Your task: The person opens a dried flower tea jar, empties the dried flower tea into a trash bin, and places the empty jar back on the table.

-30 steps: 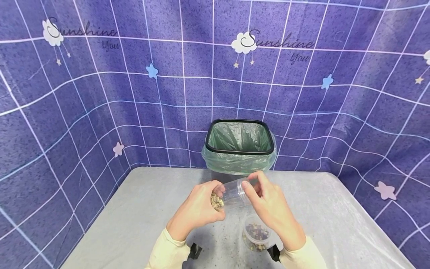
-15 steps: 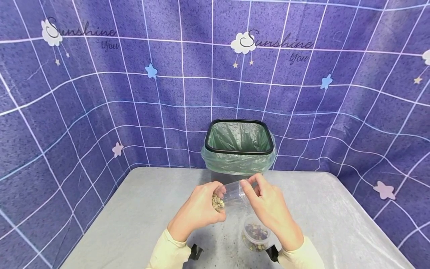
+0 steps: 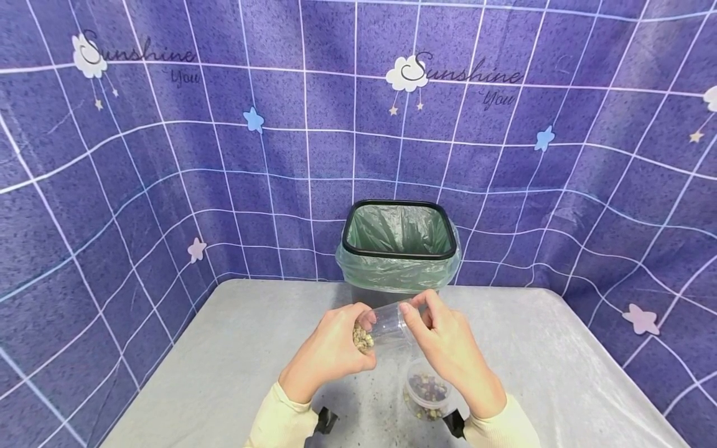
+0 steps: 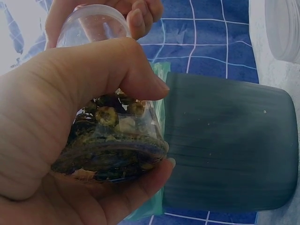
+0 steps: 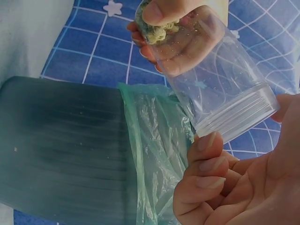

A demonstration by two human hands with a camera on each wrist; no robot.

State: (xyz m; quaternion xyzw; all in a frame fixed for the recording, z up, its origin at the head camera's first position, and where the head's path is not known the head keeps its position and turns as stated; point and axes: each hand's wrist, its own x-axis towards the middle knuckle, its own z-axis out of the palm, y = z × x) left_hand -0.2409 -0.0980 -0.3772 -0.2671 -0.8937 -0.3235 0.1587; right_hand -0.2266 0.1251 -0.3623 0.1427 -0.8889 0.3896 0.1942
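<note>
My left hand (image 3: 330,345) grips the lower end of a clear plastic jar (image 3: 386,323), thumb on one side and fingers on the other. The jar lies tilted, its ridged rim end toward the right hand. Dried yellowish-brown buds (image 5: 161,32) fill its bottom; in the left wrist view they show dark behind the thumb. My right hand (image 3: 450,342) pinches the rim end between thumb and curled fingers (image 5: 208,140). Whether a lid sits on that end I cannot tell. Below, a second clear jar (image 3: 428,391) with similar dried pieces stands on the table, partly behind the right wrist.
Behind the hands stands a dark bin (image 4: 229,145) with a black rim (image 3: 400,255) and a green plastic liner (image 3: 400,274). Small dark crumbs dot the grey table cover (image 3: 269,323) near the hands. A purple gridded curtain (image 3: 313,155) encloses the back and sides.
My right thumb and fingertips have shifted slightly left and down at the jar's rim end. The left hand, the jar and the bin stay almost still.
</note>
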